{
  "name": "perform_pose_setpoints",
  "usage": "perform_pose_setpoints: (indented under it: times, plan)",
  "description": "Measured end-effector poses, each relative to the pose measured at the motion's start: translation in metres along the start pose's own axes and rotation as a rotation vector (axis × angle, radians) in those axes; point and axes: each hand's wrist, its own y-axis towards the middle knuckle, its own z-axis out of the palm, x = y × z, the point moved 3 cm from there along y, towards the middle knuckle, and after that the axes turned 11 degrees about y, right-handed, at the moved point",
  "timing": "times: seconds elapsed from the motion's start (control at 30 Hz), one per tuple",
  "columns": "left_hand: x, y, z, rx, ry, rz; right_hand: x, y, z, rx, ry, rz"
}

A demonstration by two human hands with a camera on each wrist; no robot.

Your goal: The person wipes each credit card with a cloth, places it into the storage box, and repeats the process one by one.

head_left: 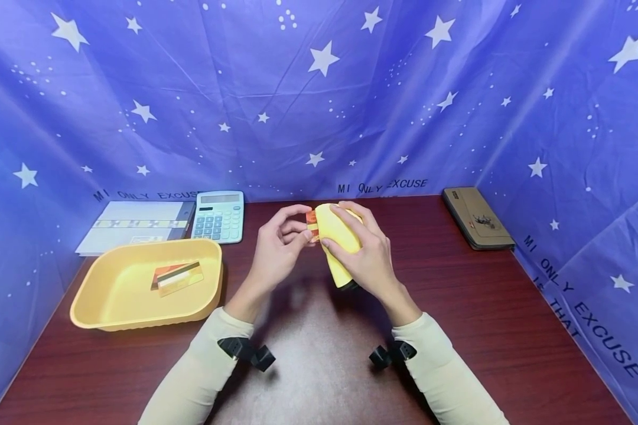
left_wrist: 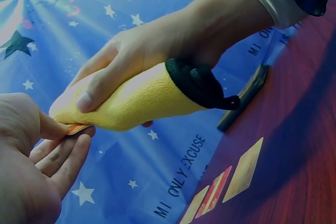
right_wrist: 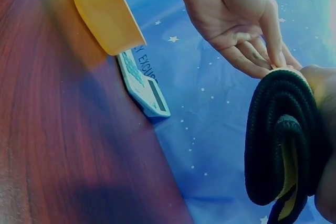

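My left hand (head_left: 279, 245) pinches an orange-red card (head_left: 312, 226) by its outer edge, thumb against fingers. A folded yellow cloth with black edging (head_left: 340, 245) is gripped in my right hand (head_left: 369, 251), its far end covering part of the card. In the right wrist view the cloth's black edge (right_wrist: 278, 129) shows in several stacked folds. Both hands are raised over the middle of the table. Flat on the table in the left wrist view lie a red-striped card (left_wrist: 213, 191) and a pale card (left_wrist: 243, 170); the head view has them hidden.
To the left a yellow basin (head_left: 117, 283) holds overlapping cards (head_left: 178, 277). Behind it are a light blue calculator (head_left: 218, 217) and a white and grey folder (head_left: 135, 227). A brown zip case (head_left: 478, 218) lies at the back right. Blue star-print curtain (head_left: 319, 118) surrounds the table.
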Motion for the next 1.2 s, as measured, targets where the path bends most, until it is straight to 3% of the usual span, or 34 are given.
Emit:
perform_pose_setpoints:
  times: [0.4, 0.73, 0.93, 1.2]
  plan:
    - [-0.009, 0.002, -0.013, 0.037, -0.042, 0.001, -0.007, 0.005, -0.015, -0.044, 0.096, -0.004]
    - [-0.007, 0.006, -0.027, 0.043, -0.116, -0.123, -0.015, 0.009, -0.024, -0.068, 0.136, 0.019]
    - [-0.006, 0.009, -0.035, -0.002, -0.103, -0.136, -0.019, 0.011, -0.030, -0.099, 0.151, 0.048]
    - [-0.005, 0.008, -0.037, -0.039, -0.002, -0.194, -0.017, 0.012, -0.034, -0.109, 0.177, 0.054]
